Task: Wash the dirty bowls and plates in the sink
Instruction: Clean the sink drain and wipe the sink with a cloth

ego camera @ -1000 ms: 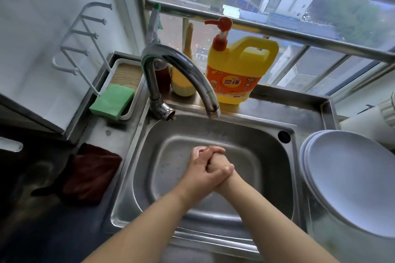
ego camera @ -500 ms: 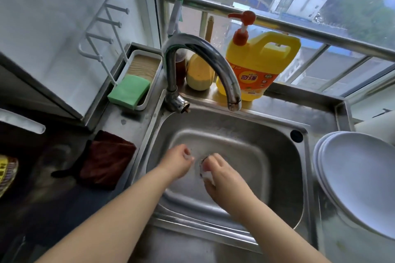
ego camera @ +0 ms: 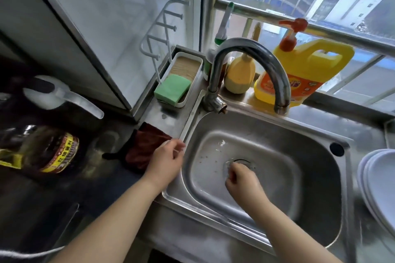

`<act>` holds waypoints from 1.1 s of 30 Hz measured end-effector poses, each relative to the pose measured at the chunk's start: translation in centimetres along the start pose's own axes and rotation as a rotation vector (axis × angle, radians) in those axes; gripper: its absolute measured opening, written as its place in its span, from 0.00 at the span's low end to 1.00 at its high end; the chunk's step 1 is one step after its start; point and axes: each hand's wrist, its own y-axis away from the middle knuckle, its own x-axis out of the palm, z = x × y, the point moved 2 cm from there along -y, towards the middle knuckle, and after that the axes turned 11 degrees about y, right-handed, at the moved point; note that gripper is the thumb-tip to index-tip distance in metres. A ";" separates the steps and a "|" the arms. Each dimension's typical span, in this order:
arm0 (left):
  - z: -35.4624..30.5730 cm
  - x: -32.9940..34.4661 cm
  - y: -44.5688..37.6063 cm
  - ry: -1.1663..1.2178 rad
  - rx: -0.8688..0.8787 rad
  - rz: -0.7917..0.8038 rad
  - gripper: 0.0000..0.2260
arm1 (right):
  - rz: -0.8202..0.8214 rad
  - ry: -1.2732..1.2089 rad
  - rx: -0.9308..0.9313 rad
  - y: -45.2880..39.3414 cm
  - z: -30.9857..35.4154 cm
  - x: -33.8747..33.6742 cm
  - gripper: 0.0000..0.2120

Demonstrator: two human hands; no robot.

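Resting curled fingers of right hand (ego camera: 241,181) on drain (ego camera: 242,161) in sink (ego camera: 277,132); left hand (ego camera: 165,161) loosely open beside cloth (ego camera: 145,145).

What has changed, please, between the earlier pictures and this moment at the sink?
The hands, clasped together over the basin a second ago, have parted. The left hand moved out to the sink's left rim, beside the dark red cloth. The right hand went down to the drain, its fingers curled at it. The tap is dry throughout; the plates, sponge and detergent bottle stayed put.
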 end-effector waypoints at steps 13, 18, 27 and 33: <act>5.0 -5.8 1.7 -0.451 -0.017 -0.207 0.21 | 0.204 0.081 -0.272 0.1 7.3 -0.2 0.19; 5.4 -4.9 1.2 -0.619 -0.039 -0.095 0.20 | 0.167 0.028 -0.272 1.2 7.0 -0.2 0.16; -2.6 -5.5 2.3 0.664 -0.327 -0.164 0.05 | 0.057 -0.415 -0.101 1.8 6.8 -3.0 0.19; -5.6 -2.1 5.3 1.292 -0.486 0.220 0.13 | 0.332 -1.198 0.092 2.2 6.2 -5.2 0.18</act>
